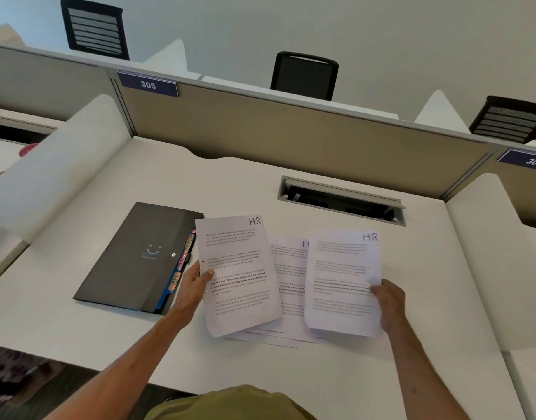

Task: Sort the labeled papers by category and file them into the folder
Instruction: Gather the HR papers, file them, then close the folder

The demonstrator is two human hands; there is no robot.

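1. A person is sitting at a white worktop (336,374), holding one printed sheet in each hand above a loose stack of papers (289,286).
2. The left hand (197,281) is pinching the left sheet (238,274) at its left edge, thumb on top; it is marked "HR" at the top right.
3. The right hand (388,301) is gripping the right sheet (342,283) at its right edge; it is also marked "HR", though blurred.
4. The dark folder (139,256) is lying closed on the worktop just left of the left hand, with coloured divider tabs (182,268) showing along its right edge.
5. Doing this step well probably means laying the two matching sheets together squarely, edges aligned, before sliding them behind the HR tab.
6. The stack's top sheet is showing only a partial label, and the sheets beneath are hidden, so their categories cannot be told. The body text and most tab lettering are too small to read.
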